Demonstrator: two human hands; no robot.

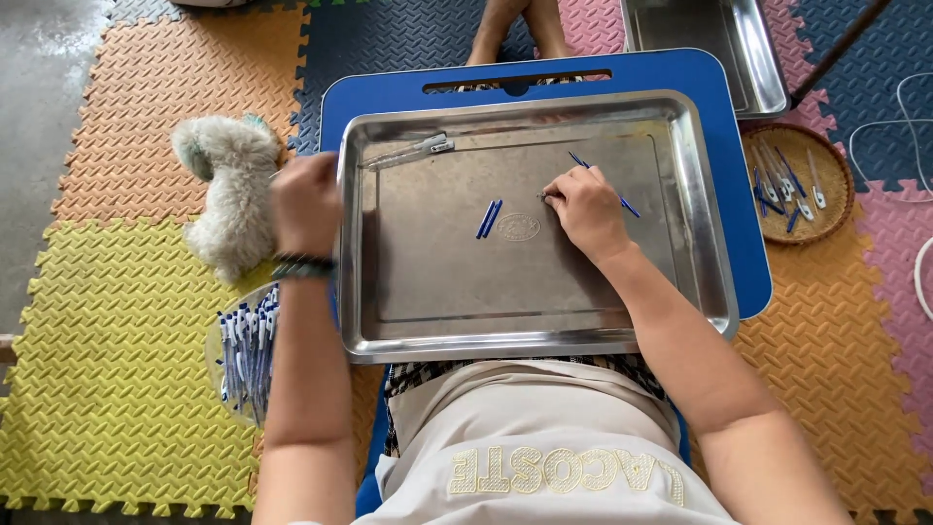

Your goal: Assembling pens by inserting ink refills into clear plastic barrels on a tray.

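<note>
On the steel tray (702, 243), toward its far right quarter, the right hand (586, 209) rests knuckles-up with fingertips pinched on a small dark piece too tiny to identify, while a thin blue pen refill (627, 205) runs slantwise under the hand, its ends showing on either side. The left hand (305, 204) is curled over the tray's left rim, closed around the edge or something slim — I cannot tell which.

Near the tray's middle lie two short blue tubes (489, 219), side by side and touching, slanted. A clear pen barrel with a metal clip (416, 151) lies by the far left corner.

Judging from this, the fine pinch work would go best with the wrist kept resting on the tray floor and the left hand steadying the rim, so small parts do not roll away.

Off the tray's left, a clear dish of white-and-blue pens (245, 355) sits on the foam mat beside a small fluffy dog (231, 190); off the right, a woven basket (841, 209) holds more parts.
</note>
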